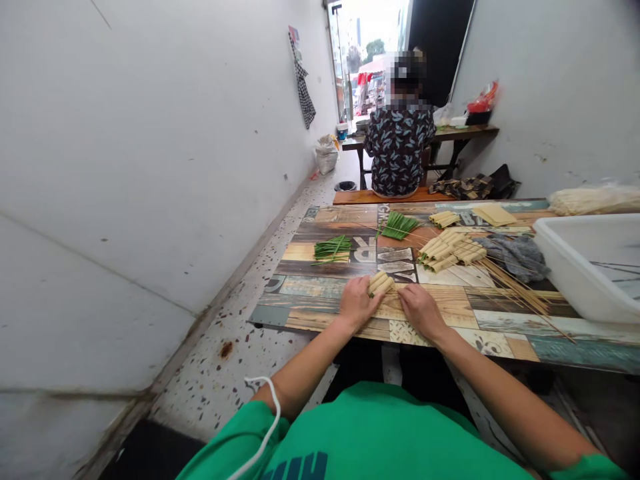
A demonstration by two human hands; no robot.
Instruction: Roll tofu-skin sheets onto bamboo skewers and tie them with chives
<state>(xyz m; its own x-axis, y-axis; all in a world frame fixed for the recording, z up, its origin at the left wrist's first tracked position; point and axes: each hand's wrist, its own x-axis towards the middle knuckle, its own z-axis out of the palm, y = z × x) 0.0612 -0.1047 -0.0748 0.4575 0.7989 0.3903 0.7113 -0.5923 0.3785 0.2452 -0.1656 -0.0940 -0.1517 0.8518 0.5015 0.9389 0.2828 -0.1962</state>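
Near the table's front edge, my left hand [357,303] grips a small row of yellow tofu skin rolls [381,283] from their left side. Just right of those rolls is my right hand [421,310], its fingers pinched together. Whatever lies between its fingertips is too small to make out. Beyond my hands are two bundles of cut green chives [333,249], the second bundle [399,225] farther back. A pile of tofu skin rolls [447,251] on thin sticks lies to the right, beside loose bamboo skewers [517,287].
A grey cloth [517,255] and a white plastic tub [590,267] stand at the right. Flat yellow sheets [494,214] and a few more rolls [444,219] lie at the back. Past the table [310,287], a person [401,143] sits on a bench, back turned.
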